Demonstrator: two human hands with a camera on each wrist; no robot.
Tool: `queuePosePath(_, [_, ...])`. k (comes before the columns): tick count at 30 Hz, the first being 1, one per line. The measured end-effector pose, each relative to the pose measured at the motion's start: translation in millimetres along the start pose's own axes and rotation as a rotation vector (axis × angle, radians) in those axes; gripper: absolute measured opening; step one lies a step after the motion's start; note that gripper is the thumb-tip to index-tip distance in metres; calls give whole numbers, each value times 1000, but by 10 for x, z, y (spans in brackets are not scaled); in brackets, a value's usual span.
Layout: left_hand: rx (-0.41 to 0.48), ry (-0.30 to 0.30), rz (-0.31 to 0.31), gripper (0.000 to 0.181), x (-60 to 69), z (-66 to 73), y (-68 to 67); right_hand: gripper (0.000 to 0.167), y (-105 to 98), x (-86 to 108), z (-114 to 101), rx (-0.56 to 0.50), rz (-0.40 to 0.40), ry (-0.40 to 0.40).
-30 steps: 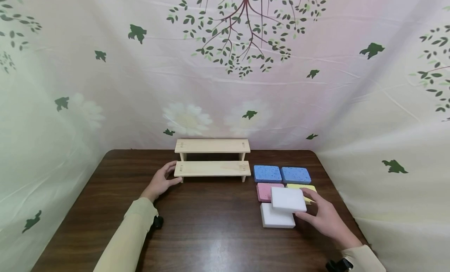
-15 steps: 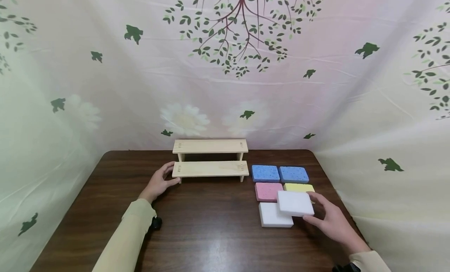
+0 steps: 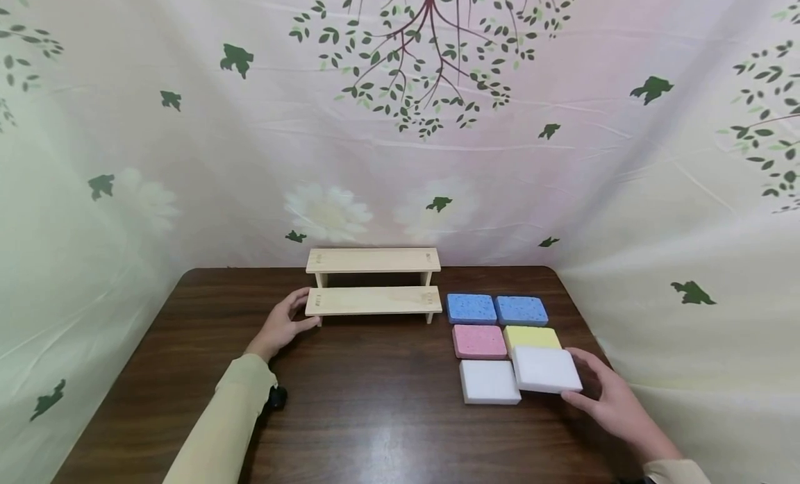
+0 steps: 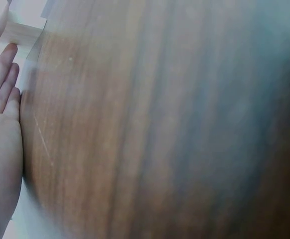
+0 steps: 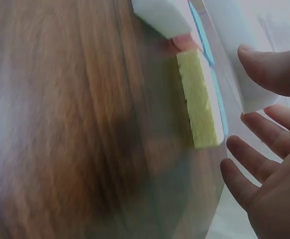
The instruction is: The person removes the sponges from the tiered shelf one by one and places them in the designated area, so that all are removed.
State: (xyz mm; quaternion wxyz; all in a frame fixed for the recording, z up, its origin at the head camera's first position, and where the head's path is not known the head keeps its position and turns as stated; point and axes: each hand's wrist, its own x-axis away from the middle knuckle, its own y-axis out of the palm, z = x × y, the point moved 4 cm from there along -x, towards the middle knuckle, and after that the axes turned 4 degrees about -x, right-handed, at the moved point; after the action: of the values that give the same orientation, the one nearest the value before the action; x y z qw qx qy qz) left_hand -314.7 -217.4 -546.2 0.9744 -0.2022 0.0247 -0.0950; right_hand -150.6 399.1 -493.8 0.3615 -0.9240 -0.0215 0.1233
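At the right side of the table, my right hand (image 3: pixel 615 401) pinches a white block-shaped sponge (image 3: pixel 546 369) between thumb and fingers. In the right wrist view this white sponge (image 5: pixel 237 55) is raised off the tabletop, with the other fingers spread. The second white sponge (image 3: pixel 490 382) lies flat just left of it. A yellow sponge (image 3: pixel 531 336) is partly covered by the held one in the head view. My left hand (image 3: pixel 281 328) touches the left end of a two-step wooden stand (image 3: pixel 373 301); its fingers look straight in the left wrist view.
Two blue sponges (image 3: pixel 471 309) lie side by side right of the stand. A pink sponge (image 3: pixel 479 341) sits in front of the left one. The dark wooden table (image 3: pixel 350 414) ends at a printed cloth backdrop (image 3: pixel 375 157) behind and at both sides.
My right hand has carried the white sponge rightward and toward me, from over the other white sponge to in front of the yellow one. The left hand stays at the stand.
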Motion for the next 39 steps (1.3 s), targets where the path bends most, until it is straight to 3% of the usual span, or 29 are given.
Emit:
queuePosePath(6, [-15,6,-5,79,88,155,-20,76,-45,96,110,-55,3,-32])
queuePosePath(12, [-9,10,2,79,83,152,-18,77,-69,144,215,-22,-11,-1])
queuePosePath(18, [-5,2,-4,79,83,170,-14,76,-73,202,283,-15,-7,-26])
queuePosePath(24, [-19,-1,-7,78,108,230,-18,76,-57,238,361,27,-25,32])
queuePosePath(28, [-27,-8,-8,78,67,159,-14,78,-26,242,402,77,-42,73])
queuePosePath(35, [-21,-5,9,83,-61,-145,10,81,15,183,452,125,-80,120])
queuePosePath(39, [-39,-11,21,84,-81,-195,14,82,31,158,450,138,-108,129])
